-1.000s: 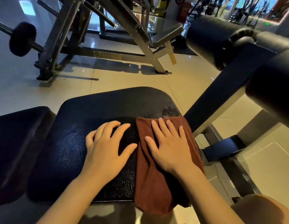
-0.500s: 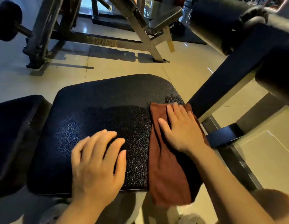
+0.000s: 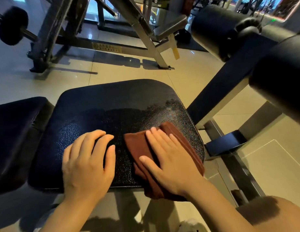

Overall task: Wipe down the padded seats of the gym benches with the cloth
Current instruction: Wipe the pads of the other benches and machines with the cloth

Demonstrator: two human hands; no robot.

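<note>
Right hand (image 3: 169, 162) is flat on the brown cloth (image 3: 137, 144), fingers straight and together, palm pressing it down onto the right half of the black padded seat (image 3: 115, 101). The cloth lies bunched in folds, its near end hanging over the seat's front edge. Left hand (image 3: 87, 162) rests bare on the seat just beside the cloth, fingers spread and lightly bent, gripping nothing. The pad shines wet near its far right corner. A 2nd dark pad (image 3: 15, 131) sits just left of the seat. 2 black roller pads (image 3: 213, 30) hang at upper right on a dark frame, and a metal machine frame (image 3: 102, 46) stands on the tiled floor (image 3: 192, 76) beyond
</note>
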